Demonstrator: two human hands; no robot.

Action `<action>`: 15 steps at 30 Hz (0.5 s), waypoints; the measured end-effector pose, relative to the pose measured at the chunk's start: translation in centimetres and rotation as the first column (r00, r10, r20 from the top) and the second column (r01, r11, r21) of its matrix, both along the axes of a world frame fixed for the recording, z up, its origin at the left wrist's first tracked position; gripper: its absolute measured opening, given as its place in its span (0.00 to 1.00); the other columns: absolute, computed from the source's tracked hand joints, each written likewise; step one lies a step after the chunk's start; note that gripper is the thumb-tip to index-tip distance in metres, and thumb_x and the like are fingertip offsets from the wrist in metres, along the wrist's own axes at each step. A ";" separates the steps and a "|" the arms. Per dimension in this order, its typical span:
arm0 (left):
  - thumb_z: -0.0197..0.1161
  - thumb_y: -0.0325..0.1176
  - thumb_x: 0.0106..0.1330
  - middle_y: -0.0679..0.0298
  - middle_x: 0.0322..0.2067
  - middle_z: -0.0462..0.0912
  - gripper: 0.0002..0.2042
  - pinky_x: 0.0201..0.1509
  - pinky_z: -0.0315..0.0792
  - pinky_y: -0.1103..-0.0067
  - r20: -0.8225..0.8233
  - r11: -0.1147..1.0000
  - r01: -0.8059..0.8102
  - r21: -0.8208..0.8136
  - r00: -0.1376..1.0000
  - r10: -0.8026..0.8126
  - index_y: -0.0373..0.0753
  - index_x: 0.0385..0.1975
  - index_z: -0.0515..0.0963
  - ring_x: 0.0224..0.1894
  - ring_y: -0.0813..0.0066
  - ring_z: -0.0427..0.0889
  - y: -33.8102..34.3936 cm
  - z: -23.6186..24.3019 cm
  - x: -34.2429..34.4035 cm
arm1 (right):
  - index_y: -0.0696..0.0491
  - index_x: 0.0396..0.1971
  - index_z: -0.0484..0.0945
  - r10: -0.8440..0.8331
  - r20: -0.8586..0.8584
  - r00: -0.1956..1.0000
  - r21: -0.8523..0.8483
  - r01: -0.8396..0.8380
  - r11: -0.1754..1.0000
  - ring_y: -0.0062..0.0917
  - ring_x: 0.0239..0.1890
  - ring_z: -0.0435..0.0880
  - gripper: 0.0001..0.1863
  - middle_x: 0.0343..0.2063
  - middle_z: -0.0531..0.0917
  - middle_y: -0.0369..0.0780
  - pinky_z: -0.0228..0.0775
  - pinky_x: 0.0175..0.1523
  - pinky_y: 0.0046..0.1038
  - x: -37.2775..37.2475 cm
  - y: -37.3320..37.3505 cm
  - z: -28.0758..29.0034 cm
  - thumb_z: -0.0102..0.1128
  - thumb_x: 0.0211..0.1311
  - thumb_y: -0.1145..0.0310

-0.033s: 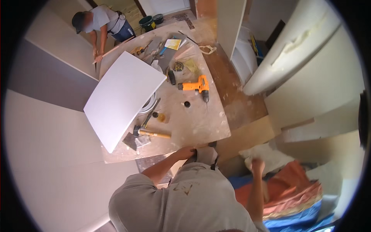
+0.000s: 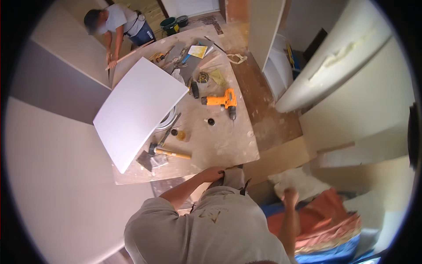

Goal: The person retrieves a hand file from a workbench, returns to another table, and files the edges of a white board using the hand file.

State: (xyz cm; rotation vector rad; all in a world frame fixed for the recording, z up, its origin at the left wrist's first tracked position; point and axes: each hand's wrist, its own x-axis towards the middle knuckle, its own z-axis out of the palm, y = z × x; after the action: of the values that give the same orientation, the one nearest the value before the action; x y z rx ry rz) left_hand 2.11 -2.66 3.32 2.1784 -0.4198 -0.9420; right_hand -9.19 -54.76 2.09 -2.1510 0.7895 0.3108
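Note:
My left hand [image 2: 214, 174] is bent in at my waist, against a dark strip beside the grey-beige cloth there; its fingers are mostly hidden. Out to the right, my right hand [image 2: 290, 198] is closed like a fist, slightly blurred, over a pale bag [image 2: 294, 181]; anything inside it cannot be made out. In front of me stands a worn table [image 2: 220, 145]. On it lie an orange drill [image 2: 222, 101], a mallet [image 2: 169, 152] with a wooden handle, a tape measure [image 2: 203, 78] and a small dark-topped container [image 2: 211, 122]. A large white panel [image 2: 138, 110] rests above the table's left side.
At the far left another person [image 2: 125, 24] leans over, hands on a long wooden strip [image 2: 132, 53]. Buckets [image 2: 169, 25] stand beyond the table. Orange and blue sheeting [image 2: 325, 220] lies heaped on the right. A large pale roll [image 2: 338, 57] leans at the right.
My right hand has dropped slightly, and the table has shifted a little to the left in view. My left hand stays at my waist.

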 end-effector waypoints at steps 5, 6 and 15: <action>0.60 0.38 0.72 0.47 0.54 0.88 0.17 0.62 0.78 0.56 -0.074 0.992 0.089 0.089 0.994 -0.083 0.41 0.55 0.85 0.58 0.43 0.86 -11.5 7.7 8.3 | 0.57 0.20 0.87 0.280 -0.054 0.959 -0.216 -0.285 0.934 0.28 0.15 0.85 0.11 0.19 0.87 0.44 0.79 0.24 0.32 -7.4 -8.3 0.9 0.73 0.58 0.67; 0.60 0.41 0.74 0.47 0.53 0.88 0.17 0.62 0.78 0.56 -0.047 0.991 0.125 0.054 0.991 -0.122 0.41 0.56 0.85 0.58 0.43 0.85 -13.6 8.6 9.8 | 0.56 0.20 0.87 0.082 -0.081 0.993 -0.051 -0.087 0.995 0.32 0.17 0.87 0.12 0.22 0.89 0.46 0.82 0.29 0.34 -8.3 -8.7 1.4 0.76 0.57 0.64; 0.61 0.40 0.85 0.59 0.50 0.92 0.16 0.53 0.84 0.72 -0.067 0.866 -0.241 -0.438 0.969 0.237 0.37 0.62 0.83 0.49 0.71 0.91 -25.8 17.7 24.0 | 0.53 0.22 0.89 0.637 -0.206 0.743 -0.074 -0.661 0.747 0.40 0.26 0.91 0.10 0.24 0.89 0.47 0.85 0.39 0.40 -2.5 -23.7 -9.9 0.74 0.57 0.63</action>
State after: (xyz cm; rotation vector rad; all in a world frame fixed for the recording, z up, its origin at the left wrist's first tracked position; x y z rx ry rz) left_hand 26.11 -28.41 21.05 1.7555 -0.3123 -0.6437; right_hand -11.64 -78.48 -7.78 -2.5107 0.1002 0.8299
